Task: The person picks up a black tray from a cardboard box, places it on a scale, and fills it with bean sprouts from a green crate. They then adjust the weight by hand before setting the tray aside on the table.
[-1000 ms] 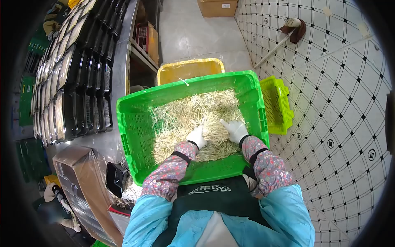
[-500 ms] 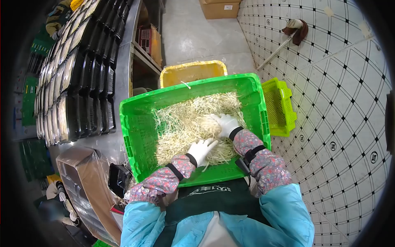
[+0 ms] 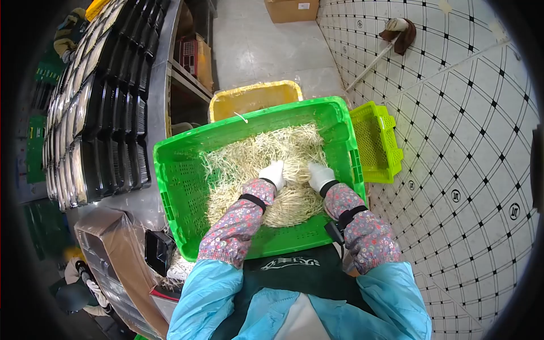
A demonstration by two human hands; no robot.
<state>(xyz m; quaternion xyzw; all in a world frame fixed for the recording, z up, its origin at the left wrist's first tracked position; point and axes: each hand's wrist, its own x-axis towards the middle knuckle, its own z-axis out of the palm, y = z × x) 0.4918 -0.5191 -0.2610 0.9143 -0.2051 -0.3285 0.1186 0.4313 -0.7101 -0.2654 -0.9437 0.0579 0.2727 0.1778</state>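
Observation:
A bright green plastic crate (image 3: 187,187) in front of me holds a loose heap of pale bean sprouts (image 3: 255,161). Both my hands wear white gloves and flowered sleeve covers. My left hand (image 3: 273,172) is pushed into the middle of the heap, fingers curled among the sprouts. A short way to its right, my right hand (image 3: 320,175) also digs into the sprouts. The fingertips of both hands are hidden in the heap, so their grip is unclear.
A yellow crate (image 3: 252,97) stands behind the green one; a small lime basket (image 3: 377,141) leans at its right. Rows of black trays (image 3: 102,107) fill a steel counter at left. A cardboard box (image 3: 292,8) and a mop (image 3: 394,31) lie farther off.
My left hand moved up from the near edge of the heap into its middle. My right hand slid slightly down and right, so both hands now sit side by side.

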